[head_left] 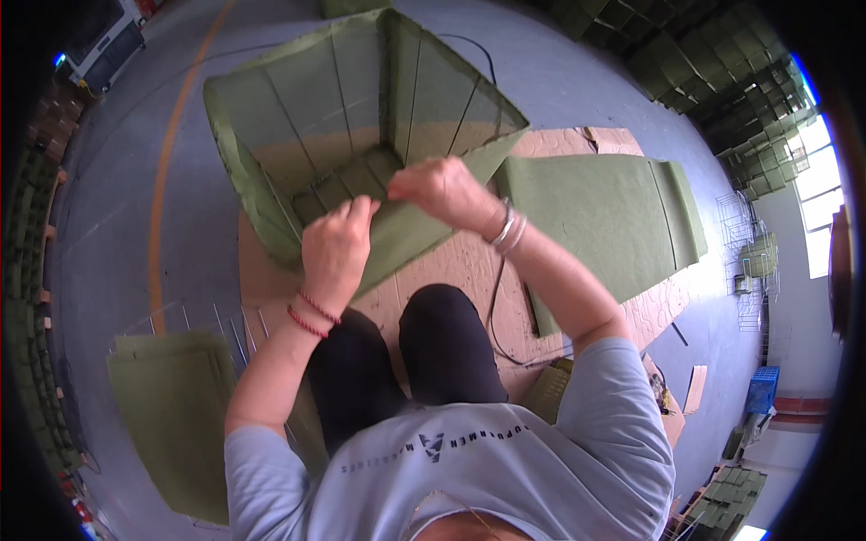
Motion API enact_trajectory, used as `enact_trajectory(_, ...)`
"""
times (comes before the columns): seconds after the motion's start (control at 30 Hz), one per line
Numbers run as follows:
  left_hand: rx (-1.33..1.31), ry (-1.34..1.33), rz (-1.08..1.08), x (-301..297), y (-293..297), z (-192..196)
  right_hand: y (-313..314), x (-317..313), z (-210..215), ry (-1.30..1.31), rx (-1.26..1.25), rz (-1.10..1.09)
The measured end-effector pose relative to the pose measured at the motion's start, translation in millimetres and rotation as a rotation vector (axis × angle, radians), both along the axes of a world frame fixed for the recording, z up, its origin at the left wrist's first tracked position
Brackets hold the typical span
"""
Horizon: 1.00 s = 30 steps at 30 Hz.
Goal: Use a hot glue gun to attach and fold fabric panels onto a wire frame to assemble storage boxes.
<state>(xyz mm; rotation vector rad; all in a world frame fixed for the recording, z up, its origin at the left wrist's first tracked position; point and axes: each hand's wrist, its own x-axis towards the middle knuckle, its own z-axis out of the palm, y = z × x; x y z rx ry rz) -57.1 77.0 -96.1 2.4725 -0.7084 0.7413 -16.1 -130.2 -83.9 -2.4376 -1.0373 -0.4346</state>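
Note:
A large open-topped box (311, 99) of green fabric over a wire frame, with see-through panels and thin wires across them, stands in front of my knees. At its near rim my left hand (338, 242) is closed, its fingertips pinching the green fabric edge. My right hand (446, 194) is closed too, its fingers bent together just right of the left fingertips. What lies in the right fingers is hidden. The near fabric wall hangs below both hands. Through the opening, wires show across the box's floor.
Brown cardboard (442, 270) lies under the box. A green fabric panel (595, 212) rests to the right, and a stack of green panels (171, 406) with wire frames sits at the lower left. A dark cable (494, 307) runs near my right knee. Green boxes (695, 63) are piled at the far right.

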Motion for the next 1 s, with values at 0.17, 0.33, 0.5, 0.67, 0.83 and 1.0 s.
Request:
enact_trajectory(0.17, 0.104, 0.292, 0.005, 23, 6, 19, 7, 40, 26, 0.393, -0.08, 0.054)
enact_trajectory(0.33, -0.075, -0.1, 0.003, -10, 15, 7, 19, 0, 5, 0.051, 0.17, -0.015)
enact_trajectory(0.5, 0.183, -0.294, 0.009, -24, 43, -6, 38, -28, -16, -0.462, 0.096, 0.121)
enact_trajectory(0.67, 0.03, -0.144, -0.016, -14, 45, -4, 42, -5, -21, -0.205, 0.127, 0.143)
enact_trajectory(0.83, -0.087, 0.213, -0.021, -9, 41, 25, 38, 8, 16, 0.271, 0.03, 0.093)
enact_trajectory(1.0, -0.018, 0.621, 0.06, 0, 46, 50, 47, 19, 37, 0.547, -0.092, 0.1)
